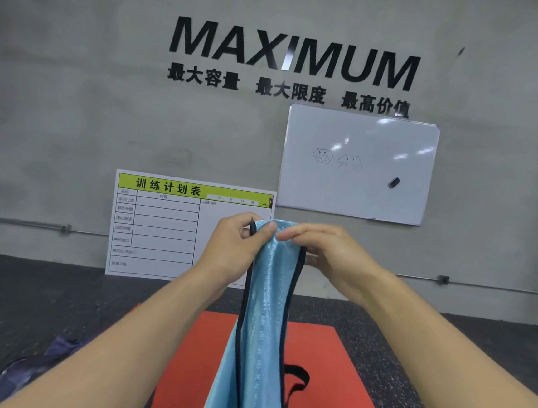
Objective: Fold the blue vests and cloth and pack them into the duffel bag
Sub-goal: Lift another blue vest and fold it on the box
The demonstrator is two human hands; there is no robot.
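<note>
Both forearms are bare to each hand, no sleeves showing.

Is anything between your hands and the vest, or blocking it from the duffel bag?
Nothing between the hands and it: the left hand and right hand both pinch the top of the vest, held up over the red mat. No duffel bag is clearly visible, so that path can't be judged.

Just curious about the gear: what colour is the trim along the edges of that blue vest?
Black or very dark navy, edging the light-blue vest; the head view shows it.
</note>
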